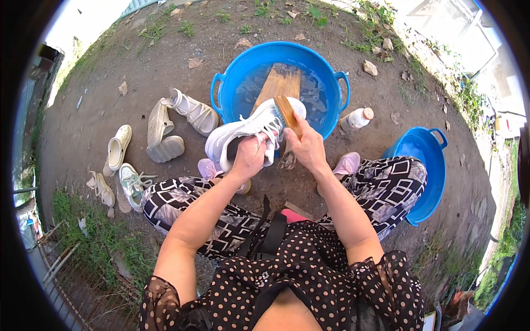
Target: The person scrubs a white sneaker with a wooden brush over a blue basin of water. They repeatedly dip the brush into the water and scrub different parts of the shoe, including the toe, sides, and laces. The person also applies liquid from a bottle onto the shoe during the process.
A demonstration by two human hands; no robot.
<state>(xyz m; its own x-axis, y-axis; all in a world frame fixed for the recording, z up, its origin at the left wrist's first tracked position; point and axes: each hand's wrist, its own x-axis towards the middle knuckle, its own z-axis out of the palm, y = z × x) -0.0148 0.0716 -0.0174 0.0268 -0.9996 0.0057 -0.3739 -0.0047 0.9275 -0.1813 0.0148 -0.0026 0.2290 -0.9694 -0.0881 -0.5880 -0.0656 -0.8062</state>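
Note:
A white lace-up sneaker (pixel 252 126) is held over the near rim of a large blue plastic tub (pixel 219 99). My left hand (pixel 249 155) grips it by the laces and tongue, near the ankle opening. In my right hand (pixel 307 145) is a wooden-backed scrubbing brush (pixel 288 116), its blue bristles against the toe part of the sneaker. Behind the sneaker a wooden board (pixel 281 82) leans in the tub, which holds cloudy water. The board's lower end shows below the sneaker, near the ground.
Right of the tub stands a plastic bottle (pixel 356 119) with an orange cap. A second blue tub (pixel 434 178) with water is beside my right knee. On the left lie a strappy pale shoe (pixel 194 111), beige clogs (pixel 159 124), a cream clog (pixel 120 145) and small sneakers (pixel 131 186).

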